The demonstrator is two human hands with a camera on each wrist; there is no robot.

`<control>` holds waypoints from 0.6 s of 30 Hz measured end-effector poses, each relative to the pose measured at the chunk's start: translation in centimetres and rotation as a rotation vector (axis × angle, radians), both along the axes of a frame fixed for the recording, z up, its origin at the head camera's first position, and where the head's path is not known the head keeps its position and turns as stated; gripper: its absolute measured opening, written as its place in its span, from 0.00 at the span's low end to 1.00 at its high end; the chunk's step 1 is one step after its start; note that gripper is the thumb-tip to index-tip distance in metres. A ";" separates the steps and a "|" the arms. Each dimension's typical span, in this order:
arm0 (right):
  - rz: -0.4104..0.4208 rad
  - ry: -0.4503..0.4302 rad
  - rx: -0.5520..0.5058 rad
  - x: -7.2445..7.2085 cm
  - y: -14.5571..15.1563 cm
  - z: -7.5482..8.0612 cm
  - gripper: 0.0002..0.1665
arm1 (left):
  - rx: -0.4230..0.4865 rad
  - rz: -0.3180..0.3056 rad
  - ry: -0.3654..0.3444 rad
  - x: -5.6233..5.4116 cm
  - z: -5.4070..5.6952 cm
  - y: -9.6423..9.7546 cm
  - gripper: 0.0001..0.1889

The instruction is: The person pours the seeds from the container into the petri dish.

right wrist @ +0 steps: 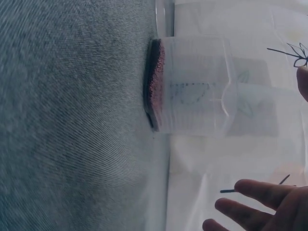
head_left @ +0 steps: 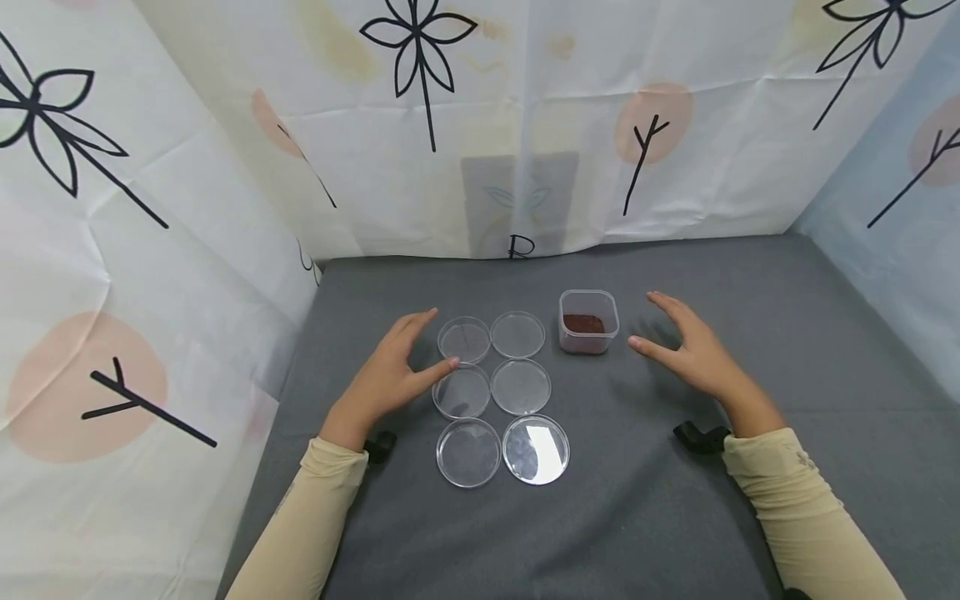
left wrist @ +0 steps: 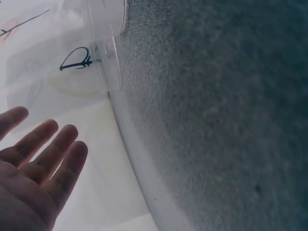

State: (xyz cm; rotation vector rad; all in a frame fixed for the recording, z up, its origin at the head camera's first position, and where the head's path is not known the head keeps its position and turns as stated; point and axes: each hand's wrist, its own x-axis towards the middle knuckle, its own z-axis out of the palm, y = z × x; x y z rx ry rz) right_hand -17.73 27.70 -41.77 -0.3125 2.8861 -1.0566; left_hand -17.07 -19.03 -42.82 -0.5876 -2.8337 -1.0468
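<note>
Several clear round petri dishes (head_left: 521, 387) lie flat on the grey cloth in two columns. Just right of the far dishes stands a square clear plastic tub (head_left: 588, 343), its bottom covered by reddish-brown grains (right wrist: 157, 86). My left hand (head_left: 393, 367) hovers beside the left column, fingers spread and holding nothing; in the head view its thumb overlaps the edge of a dish. Right of the tub, my right hand (head_left: 693, 350) is held apart from it, with thumb and fingers spread and nothing between them. The left wrist view shows the left palm (left wrist: 29, 192) with fingers extended.
Grey cloth (head_left: 622, 517) covers the table. White curtains (head_left: 570, 83) printed with black flowers and twigs hang behind and along both sides. A dark strap (head_left: 701, 437) sits at the right wrist, another (head_left: 381, 447) at the left.
</note>
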 end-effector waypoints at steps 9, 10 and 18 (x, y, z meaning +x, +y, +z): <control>0.028 0.012 -0.068 -0.7 -0.8 -0.5 0.53 | -0.002 -0.032 -0.033 -1.3 -0.5 0.4 0.44; 0.035 0.013 -0.075 -0.8 -0.9 -0.6 0.53 | -0.002 -0.035 -0.039 -1.4 -0.5 0.4 0.44; 0.069 0.014 -0.137 -1.4 -2.2 -1.3 0.54 | 0.000 -0.046 -0.069 -2.3 -0.8 0.8 0.44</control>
